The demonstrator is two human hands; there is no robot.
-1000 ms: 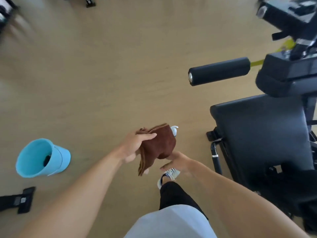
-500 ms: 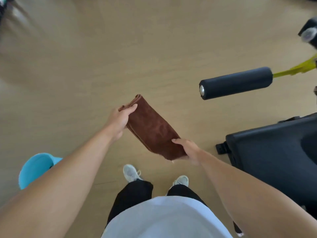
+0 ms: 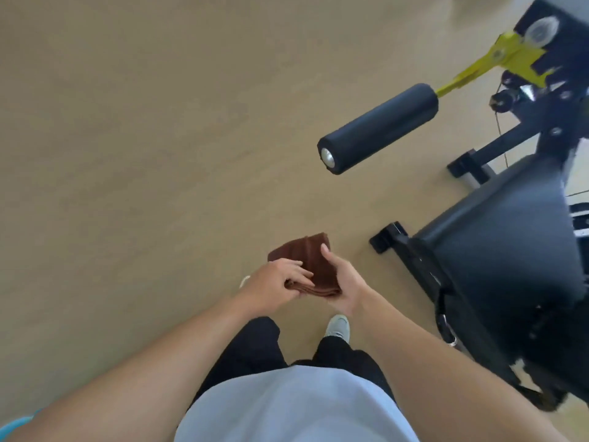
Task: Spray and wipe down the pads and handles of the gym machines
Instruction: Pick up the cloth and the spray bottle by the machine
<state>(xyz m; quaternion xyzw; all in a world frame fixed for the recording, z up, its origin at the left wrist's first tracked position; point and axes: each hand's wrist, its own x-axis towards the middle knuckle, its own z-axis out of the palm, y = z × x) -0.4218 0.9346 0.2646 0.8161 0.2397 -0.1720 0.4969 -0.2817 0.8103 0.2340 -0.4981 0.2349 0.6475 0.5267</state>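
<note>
Cloth (image 3: 310,266), one folded brown piece, sits between both hands above the floor (image 3: 127,154). Right hand (image 3: 342,287) cups it from below, thumb curled over the top edge; left hand (image 3: 274,283) pinches its near edge with bent fingers (image 3: 301,275). One black roller pad (image 3: 379,127) and one seat pad (image 3: 497,247) lie well apart, to the right.

Folded cloth (image 3: 314,266) held between both hands over the floor (image 3: 127,154), left hand (image 3: 274,282) at its left edge, right hand (image 3: 342,282) under its right side. Right of the cloth and well apart, seat pad (image 3: 497,244) of the gym machine (image 3: 541,129). Beyond the cloth and to its right, roller pad (image 3: 379,129), jutting leftward from the machine frame, above the floor. Below the cloth, nearer the body, one shoe (image 3: 339,327) on the floor.
</note>
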